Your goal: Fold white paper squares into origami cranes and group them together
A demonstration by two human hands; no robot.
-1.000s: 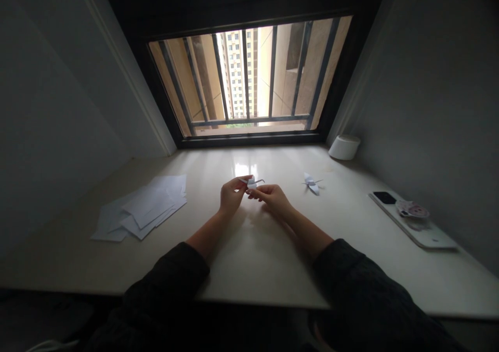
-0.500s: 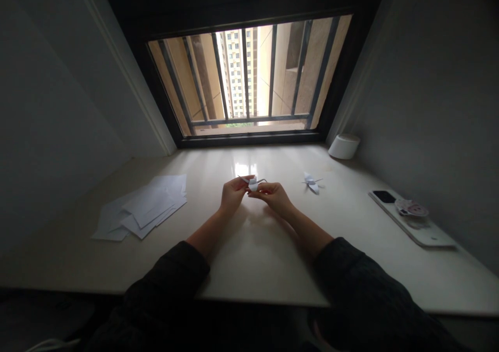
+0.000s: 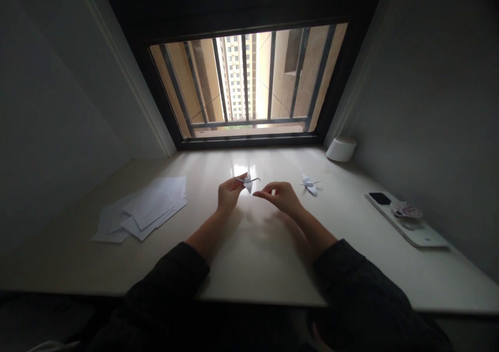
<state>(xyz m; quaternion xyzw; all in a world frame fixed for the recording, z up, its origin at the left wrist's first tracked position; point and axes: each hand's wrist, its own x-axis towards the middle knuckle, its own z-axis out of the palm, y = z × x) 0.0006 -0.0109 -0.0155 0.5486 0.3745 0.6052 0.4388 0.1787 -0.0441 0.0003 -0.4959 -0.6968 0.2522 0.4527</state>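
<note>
A small white origami crane is pinched in my left hand, held above the white surface at the centre. One of its wings points down toward me, and a thin folded end sticks out to the right. Just right of the crane is my right hand, its thumb and index fingertips together close by the lower wing tip. A narrow gap seems to separate them from the paper. A second white origami crane rests on the surface farther right, its wings spread.
Several loose white paper sheets overlap at the left. On the right lies a white phone with a round grip on its back. A white cylindrical object stands in the back right corner. A barred window is behind.
My right hand has come off the crane and shifted slightly right. The crane, still in my left hand, has moved a little left and its wing shows more. The view has tilted up slightly.
</note>
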